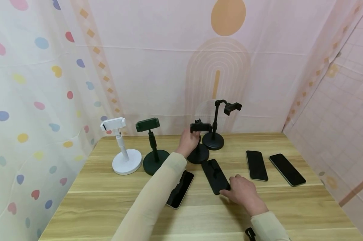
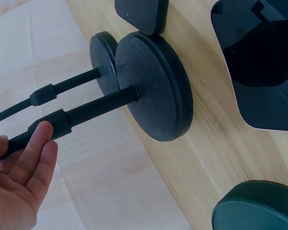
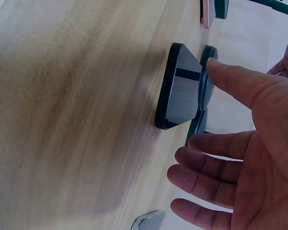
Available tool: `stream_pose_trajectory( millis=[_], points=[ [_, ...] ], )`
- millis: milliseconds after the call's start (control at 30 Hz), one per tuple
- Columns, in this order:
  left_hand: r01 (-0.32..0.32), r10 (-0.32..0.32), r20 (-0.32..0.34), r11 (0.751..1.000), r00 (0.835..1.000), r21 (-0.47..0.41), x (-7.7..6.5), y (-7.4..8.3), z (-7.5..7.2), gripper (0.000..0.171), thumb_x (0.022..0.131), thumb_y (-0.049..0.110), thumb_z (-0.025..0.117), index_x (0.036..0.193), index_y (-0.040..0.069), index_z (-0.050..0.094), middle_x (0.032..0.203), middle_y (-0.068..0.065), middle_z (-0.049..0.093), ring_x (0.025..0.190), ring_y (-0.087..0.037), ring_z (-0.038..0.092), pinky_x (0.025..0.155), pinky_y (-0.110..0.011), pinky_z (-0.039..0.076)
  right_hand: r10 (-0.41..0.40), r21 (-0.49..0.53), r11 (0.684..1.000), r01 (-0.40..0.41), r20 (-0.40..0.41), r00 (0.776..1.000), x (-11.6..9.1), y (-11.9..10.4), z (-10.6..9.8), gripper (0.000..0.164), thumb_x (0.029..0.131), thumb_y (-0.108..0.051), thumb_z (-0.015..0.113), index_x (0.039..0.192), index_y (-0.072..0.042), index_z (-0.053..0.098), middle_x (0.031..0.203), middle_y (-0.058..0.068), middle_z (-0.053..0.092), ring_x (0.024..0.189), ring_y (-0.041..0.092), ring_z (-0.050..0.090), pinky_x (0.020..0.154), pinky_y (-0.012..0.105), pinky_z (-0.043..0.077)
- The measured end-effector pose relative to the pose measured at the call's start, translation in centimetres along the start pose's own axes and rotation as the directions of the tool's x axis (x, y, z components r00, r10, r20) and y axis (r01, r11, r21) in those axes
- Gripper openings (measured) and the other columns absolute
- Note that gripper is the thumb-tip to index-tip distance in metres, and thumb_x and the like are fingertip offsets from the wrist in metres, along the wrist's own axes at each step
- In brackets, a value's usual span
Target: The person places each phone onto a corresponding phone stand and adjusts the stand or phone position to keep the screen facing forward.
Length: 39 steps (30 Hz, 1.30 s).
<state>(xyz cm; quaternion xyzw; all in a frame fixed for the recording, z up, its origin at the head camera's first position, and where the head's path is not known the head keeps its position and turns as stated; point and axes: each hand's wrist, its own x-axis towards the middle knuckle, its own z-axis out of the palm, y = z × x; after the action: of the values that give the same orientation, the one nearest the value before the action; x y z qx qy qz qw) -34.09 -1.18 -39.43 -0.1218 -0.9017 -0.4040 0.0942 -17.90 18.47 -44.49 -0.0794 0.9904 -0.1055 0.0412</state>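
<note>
My left hand grips the pole of a black phone stand at the back of the table. In the left wrist view the thumb and fingers close round the pole's collar, and the round base looks to rest on the table. A dark smartphone lies face up right in front of that base. Beside the phone's near end is my right hand, thumb and fingers spread. The right wrist view shows nothing held in it; whether a fingertip touches the phone I cannot tell.
A taller black stand is close behind the gripped one. Left of them stand a dark green stand and a white stand. Another phone lies partly under the left sleeve; two phones lie at right. A patterned curtain hangs behind.
</note>
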Motion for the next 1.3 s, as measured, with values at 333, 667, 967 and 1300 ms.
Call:
stream_pose_trajectory(
  millis=[333, 667, 967, 1300],
  points=[
    [0.009, -0.009, 0.007, 1.000, 1.000, 0.019, 0.0, -0.4, 0.1, 0.031, 0.106, 0.022, 0.045, 0.121, 0.007, 0.067, 0.103, -0.011, 0.066, 0.084, -0.025, 0.056, 0.074, -0.038, 0.046, 0.012, 0.004, 1.000, -0.012, -0.035, 0.999, 0.6, -0.3, 0.7, 0.062, 0.082, -0.048, 0.077, 0.107, 0.008, 0.067, 0.096, 0.019, 0.062, 0.084, 0.033, 0.063, 0.072, 0.047, 0.053],
    [-0.020, 0.019, 0.019, 0.998, 1.000, 0.064, -0.2, -0.5, 0.0, 0.032, 0.105, 0.022, 0.052, 0.132, 0.007, 0.061, 0.123, -0.014, 0.065, 0.106, -0.028, 0.063, 0.089, -0.043, 0.051, 0.041, 0.005, 0.999, -0.041, -0.044, 0.998, 1.5, -0.8, 1.2, 0.064, 0.082, -0.053, 0.076, 0.102, 0.007, 0.066, 0.093, 0.018, 0.060, 0.079, 0.030, 0.062, 0.066, 0.044, 0.053],
    [-0.015, 0.012, 0.050, 0.998, 0.999, 0.059, -0.6, -0.8, -0.5, 0.027, 0.101, 0.022, 0.058, 0.125, 0.009, 0.063, 0.116, -0.015, 0.066, 0.103, -0.030, 0.063, 0.085, -0.045, 0.052, 0.045, 0.008, 0.999, -0.045, -0.046, 0.998, 1.8, -1.2, 1.4, 0.063, 0.081, -0.053, 0.077, 0.101, 0.007, 0.067, 0.091, 0.017, 0.059, 0.077, 0.030, 0.062, 0.065, 0.045, 0.053],
    [-0.011, 0.002, 0.049, 0.984, 0.999, 0.179, -1.4, -1.1, -2.1, 0.055, 0.094, 0.037, 0.069, 0.135, 0.004, 0.052, 0.127, -0.017, 0.063, 0.110, -0.033, 0.063, 0.090, -0.045, 0.052, 0.059, 0.007, 0.998, -0.059, -0.041, 0.997, 2.0, -1.3, 1.2, 0.063, 0.080, -0.053, 0.077, 0.101, 0.006, 0.067, 0.092, 0.017, 0.059, 0.079, 0.030, 0.062, 0.066, 0.045, 0.052]
  ],
)
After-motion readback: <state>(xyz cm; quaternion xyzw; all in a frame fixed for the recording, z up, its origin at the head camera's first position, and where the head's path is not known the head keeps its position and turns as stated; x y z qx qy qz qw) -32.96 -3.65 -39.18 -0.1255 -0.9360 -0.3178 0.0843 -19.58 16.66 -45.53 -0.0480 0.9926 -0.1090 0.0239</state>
